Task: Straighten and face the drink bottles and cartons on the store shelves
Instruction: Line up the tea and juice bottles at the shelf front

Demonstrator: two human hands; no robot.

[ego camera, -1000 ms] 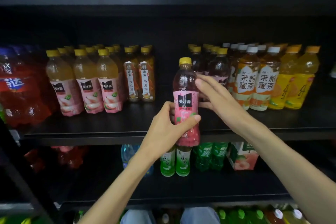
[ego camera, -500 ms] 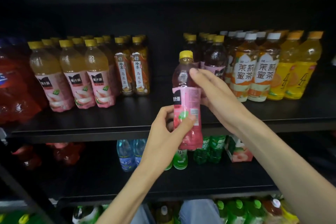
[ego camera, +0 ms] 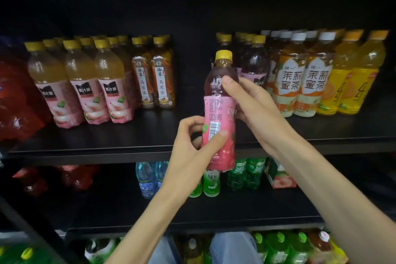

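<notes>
pink-labelled bottle [ego camera: 219, 113], centre frame, is held upright ahead of the middle shelf [ego camera: 96, 146] front edge, before an open gap in the row. barcode faces the camera; brand panel is turned away. left hand [ego camera: 192, 148] grips the lower label, thumb in front. right hand [ego camera: 255, 109] wraps the shoulder, thumb on the neck.

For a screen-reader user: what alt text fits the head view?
Two hands hold a pink-labelled bottle before a dark shelf, barcode facing the camera: left hand low, right hand near the neck. Rows of tea and juice bottles stand behind.
</notes>
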